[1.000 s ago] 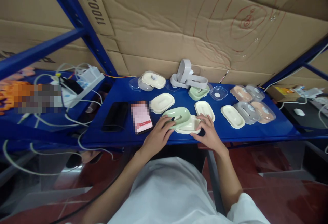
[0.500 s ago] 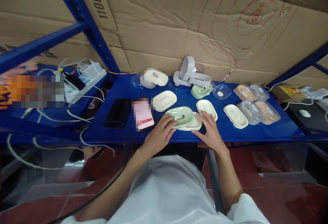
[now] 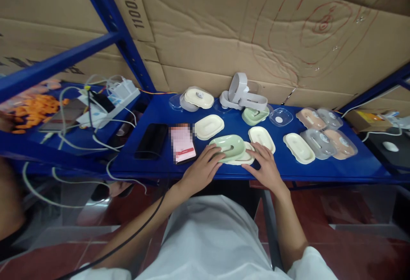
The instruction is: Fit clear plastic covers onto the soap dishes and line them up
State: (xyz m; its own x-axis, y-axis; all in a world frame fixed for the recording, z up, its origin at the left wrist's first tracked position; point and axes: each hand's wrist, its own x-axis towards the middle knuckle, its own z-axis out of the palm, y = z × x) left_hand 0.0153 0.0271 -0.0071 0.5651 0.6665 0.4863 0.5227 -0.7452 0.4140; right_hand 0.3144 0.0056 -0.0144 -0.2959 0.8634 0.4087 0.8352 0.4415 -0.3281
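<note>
cream trays (image 3: 209, 126): 5 | green trays (image 3: 228, 147): 2 | pink trays (image 3: 309, 118): 2 | phones (image 3: 151, 141): 2

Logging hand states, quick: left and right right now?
Left hand: open, fingers on the green tray.
Right hand: open, fingertips at the cream tray.
</note>
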